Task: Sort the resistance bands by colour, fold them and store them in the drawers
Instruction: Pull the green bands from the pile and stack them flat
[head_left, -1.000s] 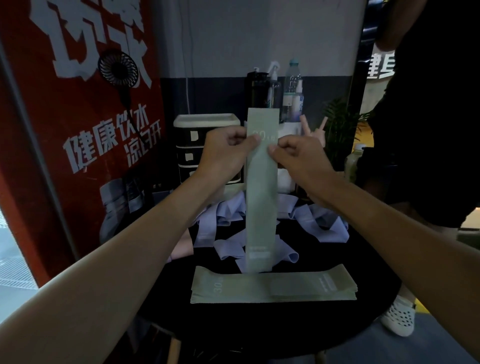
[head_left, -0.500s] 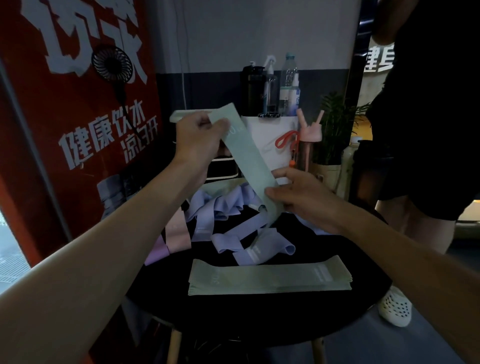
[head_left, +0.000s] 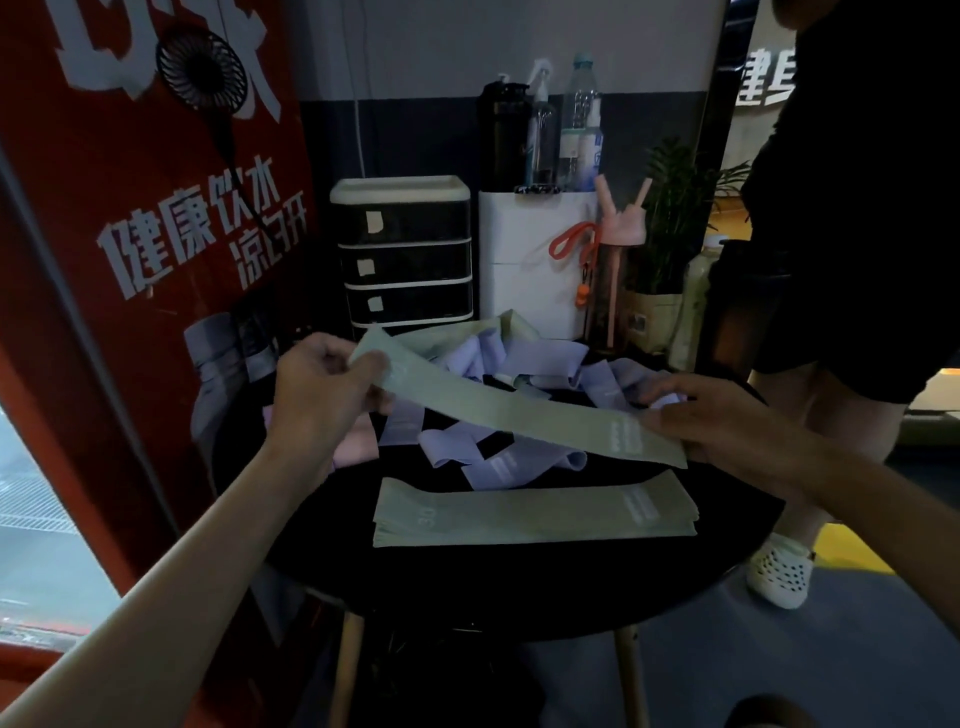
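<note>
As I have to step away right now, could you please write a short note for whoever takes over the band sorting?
Left hand pinches one end of a green band; right hand holds the other end, above the table.
Done: green stack lies flat at the front.
Left: add this band, sort the purple bands and pink band heaped behind, fold all, store in the shut drawers.

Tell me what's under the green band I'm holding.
Loose purple bands lie on the table below the held band; the green stack lies nearer me. The band hides part of that purple tangle.
</note>
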